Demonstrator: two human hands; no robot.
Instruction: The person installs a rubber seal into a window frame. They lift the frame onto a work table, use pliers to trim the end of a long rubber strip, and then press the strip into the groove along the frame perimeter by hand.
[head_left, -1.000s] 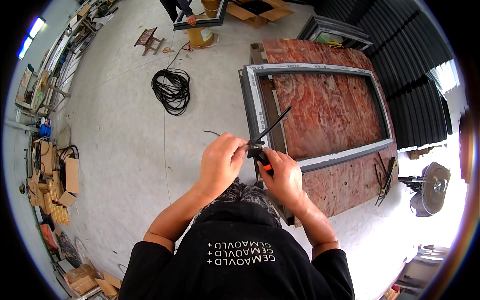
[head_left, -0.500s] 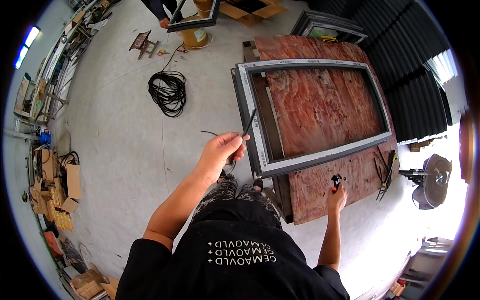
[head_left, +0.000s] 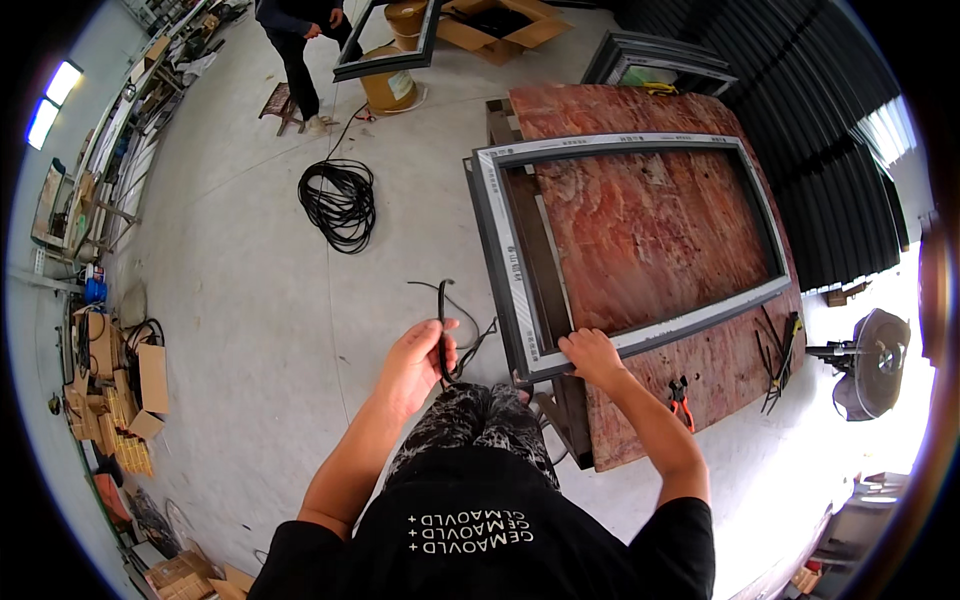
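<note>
My left hand [head_left: 413, 362] is closed round a thin black rubber strip [head_left: 442, 303], its free end standing up above the fingers. More of the strip loops and dangles by my legs. A dark grey window frame [head_left: 512, 270] with white printed film lies on a reddish wooden board table [head_left: 640, 240]. At its near left corner, my right hand [head_left: 596, 358] grips the near bar, with fingertips bent over the inner edge; the thumb is hard to see. On the board, closer to me than that bar, lies a pair of pliers [head_left: 681, 405] with red-orange handles.
A coil of black strip [head_left: 338, 206] lies on the floor ahead to the left. Beyond it, another person [head_left: 290, 40] stands beside a frame [head_left: 385, 65] resting on a yellow bucket [head_left: 390, 92]. Several dark tools [head_left: 777, 360] lie at the board's right edge, near a fan [head_left: 872, 365].
My right hand has let go of the pliers onto the board and moved left to the frame's corner. My left hand has moved lower with the strip. The other person has stepped further into view.
</note>
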